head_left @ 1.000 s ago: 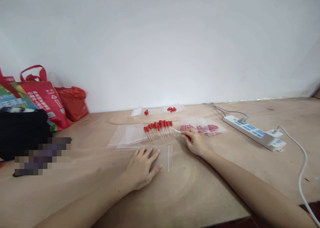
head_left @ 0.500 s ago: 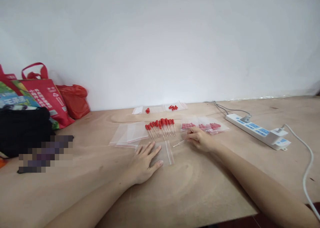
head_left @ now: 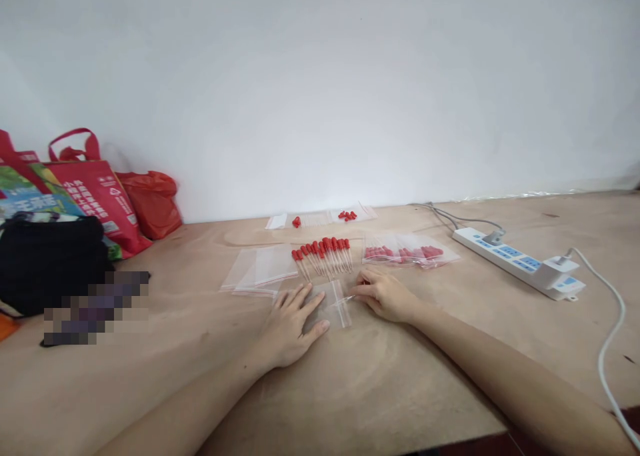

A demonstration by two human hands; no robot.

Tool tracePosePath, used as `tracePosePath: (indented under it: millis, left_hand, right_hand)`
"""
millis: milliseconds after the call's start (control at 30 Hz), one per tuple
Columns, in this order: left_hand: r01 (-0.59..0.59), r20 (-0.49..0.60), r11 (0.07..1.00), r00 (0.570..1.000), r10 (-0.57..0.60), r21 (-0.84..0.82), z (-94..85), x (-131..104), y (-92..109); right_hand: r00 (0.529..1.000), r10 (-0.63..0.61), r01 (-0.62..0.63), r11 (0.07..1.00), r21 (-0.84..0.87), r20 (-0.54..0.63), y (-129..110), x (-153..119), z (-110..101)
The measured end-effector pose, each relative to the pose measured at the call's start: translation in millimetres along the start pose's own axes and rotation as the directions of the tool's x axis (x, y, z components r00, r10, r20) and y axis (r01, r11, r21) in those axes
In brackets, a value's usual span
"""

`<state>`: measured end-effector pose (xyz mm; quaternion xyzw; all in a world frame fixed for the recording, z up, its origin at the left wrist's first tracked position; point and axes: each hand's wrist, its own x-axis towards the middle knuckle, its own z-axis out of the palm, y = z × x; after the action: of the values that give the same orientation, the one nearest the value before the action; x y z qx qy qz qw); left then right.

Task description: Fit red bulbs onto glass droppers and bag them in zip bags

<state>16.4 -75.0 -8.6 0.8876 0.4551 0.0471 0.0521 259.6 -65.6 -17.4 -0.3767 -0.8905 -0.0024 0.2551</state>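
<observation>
My left hand (head_left: 293, 331) lies flat with its fingers spread, pressing on a small clear zip bag (head_left: 343, 315). Pinched in the fingers of my right hand (head_left: 384, 296) is a glass dropper (head_left: 344, 301), its thin tip pointing left over the mouth end of that bag. Whether the tip is inside the bag or on top of it, I cannot tell; my fingers cover the dropper's other end. Just beyond the hands, several red-capped droppers (head_left: 323, 253) lie side by side in a row.
Flat clear zip bags (head_left: 267, 266) overlap at the left of the row. Bags with red-capped droppers (head_left: 403, 251) lie to the right. More bags with red pieces (head_left: 320, 219) rest by the wall. A power strip (head_left: 515, 261) stands right; shopping bags (head_left: 95, 196) and black cloth (head_left: 55, 259) are left.
My right hand has moved left and slightly nearer, bringing the dropper's tip from beside the bag to over its mouth end. My left hand stays on the bag.
</observation>
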Motion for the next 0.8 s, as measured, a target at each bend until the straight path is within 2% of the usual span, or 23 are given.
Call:
tracePosePath:
  millis: [133,233,300,367,433,467,567,633,800]
  left_hand:
    - [0.008,-0.006,1.0,1.0,-0.008,-0.004,-0.1,2,4]
    - [0.014,-0.009,1.0,1.0,-0.014,-0.004,0.1,4,5]
    - [0.011,-0.017,1.0,1.0,-0.011,-0.001,0.6,3,5]
    - [0.009,-0.026,1.0,1.0,-0.009,0.0,1.4,3,4]
    - [0.007,-0.032,1.0,0.999,-0.008,-0.005,2.4,3,3]
    - [0.004,-0.038,1.0,0.999,-0.005,-0.009,3.0,3,3]
    - [-0.01,-0.061,1.0,0.998,0.009,-0.024,5.1,4,2]
    - [-0.021,-0.071,0.999,0.997,0.018,-0.033,6.1,4,1]
    - [-0.033,-0.085,0.998,0.996,0.028,-0.055,3.7,3,3]
  right_hand:
    - [1.0,0.013,-0.017,0.979,0.204,0.017,-8,3,4]
    - [0.997,0.072,-0.068,0.919,0.388,0.004,-12,4,7]
    - [0.988,0.15,-0.138,0.836,0.531,0.021,-12,3,9]
    - [0.97,0.233,-0.221,0.714,0.664,0.073,-12,3,12]
    - [0.949,0.287,-0.289,0.621,0.728,0.132,-12,3,14]
    - [0.942,0.299,-0.309,0.608,0.731,0.15,-12,3,15]
    - [0.953,0.277,-0.282,0.655,0.701,0.124,-18,7,15]
    - [0.967,0.229,-0.237,0.637,0.733,0.114,-23,9,16]
    - [0.958,0.162,-0.28,0.361,0.889,0.236,-30,13,23]
